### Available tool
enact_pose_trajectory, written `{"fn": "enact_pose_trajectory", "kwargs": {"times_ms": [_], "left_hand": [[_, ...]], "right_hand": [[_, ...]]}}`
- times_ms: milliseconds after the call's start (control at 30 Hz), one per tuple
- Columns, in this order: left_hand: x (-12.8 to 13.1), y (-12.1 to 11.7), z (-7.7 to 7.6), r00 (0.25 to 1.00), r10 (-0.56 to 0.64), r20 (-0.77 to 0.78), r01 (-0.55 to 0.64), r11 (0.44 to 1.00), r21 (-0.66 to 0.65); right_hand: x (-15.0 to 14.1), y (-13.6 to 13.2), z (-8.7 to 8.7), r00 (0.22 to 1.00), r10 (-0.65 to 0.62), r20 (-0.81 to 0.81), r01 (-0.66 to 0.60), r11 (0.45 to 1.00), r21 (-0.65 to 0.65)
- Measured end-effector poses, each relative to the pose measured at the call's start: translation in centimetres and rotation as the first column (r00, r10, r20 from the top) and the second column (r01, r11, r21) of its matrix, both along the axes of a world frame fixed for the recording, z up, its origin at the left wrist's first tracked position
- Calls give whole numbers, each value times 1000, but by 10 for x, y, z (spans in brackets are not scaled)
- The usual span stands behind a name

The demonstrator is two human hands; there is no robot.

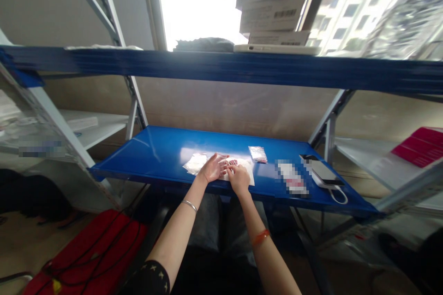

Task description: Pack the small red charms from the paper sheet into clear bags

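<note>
**A:** In the head view, what looks risky on the blue metal shelf (145, 147)?

**B:** The glossy top, I'd say. The left hand (213, 168) lies open and flat, fingers spread, pinning a white sheet (248, 177) near the shelf's front edge. If that pressure eased, the sheet could skid.

**A:** And the right hand (238, 179)?

**B:** Its fingers curl down onto a small red-marked piece (232, 162) on the sheet. I can't tell whether they actually grip it. A slip could flick it toward the front edge.

**A:** What else lies on the shelf?

**B:** A crumpled clear packet (195, 163) sits toward the left, and a small clear bag (258, 154) further back. Toward the right are a blurred packet (292, 177) and a dark flat gadget (321, 170) with a white cable (337, 196) drooping over the front edge. A snagged cable could drag the gadget off.

**A:** And the room?

**B:** Cardboard boxes (272, 4) are stacked high above the shelf, beside a bright window (197, 0). A beige wall (221, 106) stands behind it, a red bag (86, 253) lies below its left end, and a red folder (420, 146) sits off to its right.
</note>
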State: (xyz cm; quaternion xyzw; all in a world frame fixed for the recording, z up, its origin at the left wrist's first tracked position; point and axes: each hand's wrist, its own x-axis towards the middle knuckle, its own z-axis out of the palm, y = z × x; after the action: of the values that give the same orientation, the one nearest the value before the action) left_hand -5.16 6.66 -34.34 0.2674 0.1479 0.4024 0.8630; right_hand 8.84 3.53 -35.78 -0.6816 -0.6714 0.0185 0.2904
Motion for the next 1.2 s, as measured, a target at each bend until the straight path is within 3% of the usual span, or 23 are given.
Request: {"fn": "enact_pose_trajectory", "kwargs": {"times_ms": [167, 300, 400, 500, 600, 700, 800, 900, 1033, 1200], "left_hand": [[0, -1, 0, 1000, 8, 8, -8, 1000, 7], [0, 1, -2, 1000, 3, -1, -3, 1000, 20], [0, 3, -5, 1000, 8, -9, -7, 1000, 10], [0, 4, -7, 999, 16, -28, -16, 1000, 4], [0, 5, -9, 999, 27, -39, -26, 1000, 12], [0, 6, -10, 999, 33, -34, -33, 999, 8], [0, 6, -10, 999, 31, -33, -31, 1000, 2], [0, 5, -9, 1000, -1, 0, 1, 1000, 15], [0, 5, -8, 999, -31, 16, 31, 999, 28], [0, 6, -9, 1000, -6, 16, 5, 999, 32]], "right_hand": [[1, 1, -2, 999, 9, -51, -9, 1000, 15], [7, 3, 4, 959, 23, -283, 19, 989, 144], [10, 5, 19, 886, 24, -463, 91, 971, 223], [7, 7, 41, 838, 67, -542, 86, 964, 253], [-1, 9, 60, 834, 139, -534, 6, 965, 260], [-5, 10, 66, 872, 181, -456, -72, 967, 245], [-2, 9, 55, 910, 122, -396, -10, 962, 273], [6, 5, 30, 937, -20, -349, 123, 953, 277], [13, -1, 2, 953, -76, -293, 142, 968, 209], [13, -3, -7, 969, -137, -206, 166, 977, 131]]}}
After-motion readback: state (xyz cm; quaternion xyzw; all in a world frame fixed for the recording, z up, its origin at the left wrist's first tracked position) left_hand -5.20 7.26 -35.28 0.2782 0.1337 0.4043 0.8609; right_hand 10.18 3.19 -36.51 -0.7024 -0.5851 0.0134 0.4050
